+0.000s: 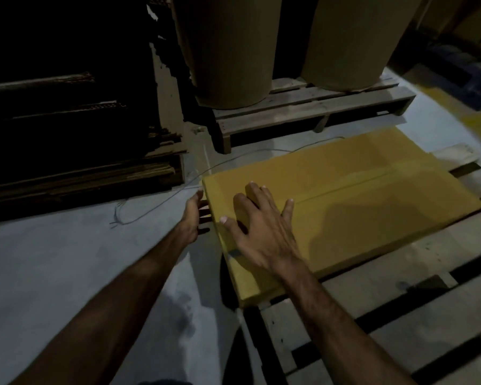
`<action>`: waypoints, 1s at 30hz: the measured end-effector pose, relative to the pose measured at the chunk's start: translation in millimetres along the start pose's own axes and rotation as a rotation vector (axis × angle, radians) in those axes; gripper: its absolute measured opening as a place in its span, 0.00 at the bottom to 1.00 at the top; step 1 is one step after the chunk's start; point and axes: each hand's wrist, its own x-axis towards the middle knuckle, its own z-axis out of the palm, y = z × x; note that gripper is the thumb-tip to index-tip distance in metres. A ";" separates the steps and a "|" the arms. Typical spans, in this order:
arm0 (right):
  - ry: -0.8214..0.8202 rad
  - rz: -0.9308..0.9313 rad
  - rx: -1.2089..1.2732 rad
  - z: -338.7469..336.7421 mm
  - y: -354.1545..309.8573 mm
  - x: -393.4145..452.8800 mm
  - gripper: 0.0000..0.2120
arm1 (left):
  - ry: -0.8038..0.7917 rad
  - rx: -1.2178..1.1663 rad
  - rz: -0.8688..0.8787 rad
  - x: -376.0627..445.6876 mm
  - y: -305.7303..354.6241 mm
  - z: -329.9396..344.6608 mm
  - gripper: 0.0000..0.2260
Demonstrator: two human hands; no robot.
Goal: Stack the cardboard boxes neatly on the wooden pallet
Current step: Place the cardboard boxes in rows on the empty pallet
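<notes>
Fingers (254,194) flat atop box (372,190) (pallet-borne)

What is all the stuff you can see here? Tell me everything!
cardboard box: one, yellow-brown, flat on the near pallet
near pallet: one, pale wood, lower right
far pallet: one, grey wood, behind the box
paper rolls: two, brown, upright on the far pallet
flat cardboard stack: one, dark, left
string: one, grey, on the floor
floor: grey
left hand: at the box's left edge
right hand: flat on the box
</notes>
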 end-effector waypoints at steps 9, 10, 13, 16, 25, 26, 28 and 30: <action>0.000 0.218 0.066 -70.8 40.4 -95.1 0.28 | 0.125 0.041 -0.026 -135.6 -21.2 7.8 0.35; -0.018 0.245 0.066 -79.3 43.4 -105.7 0.28 | 0.127 0.032 -0.037 -155.6 -20.1 14.4 0.34; -0.061 0.302 0.078 -100.4 48.7 -137.0 0.29 | 0.135 0.070 -0.055 -206.0 -18.8 31.7 0.32; -0.092 0.374 0.154 -130.0 42.0 -170.0 0.31 | 0.131 0.133 -0.017 -263.5 -13.1 47.8 0.20; -0.035 0.585 0.481 -326.3 -47.6 -300.4 0.32 | -0.139 0.419 0.130 -509.0 69.5 76.8 0.39; -0.011 0.617 0.510 -349.6 -57.5 -316.2 0.31 | -0.153 0.435 0.140 -542.4 80.7 79.7 0.38; 0.029 0.664 0.563 -391.2 -76.8 -349.5 0.31 | -0.174 0.452 0.166 -605.3 97.4 83.6 0.32; 0.052 0.680 0.591 -426.6 -94.8 -382.0 0.31 | -0.188 0.466 0.201 -659.2 106.2 85.3 0.29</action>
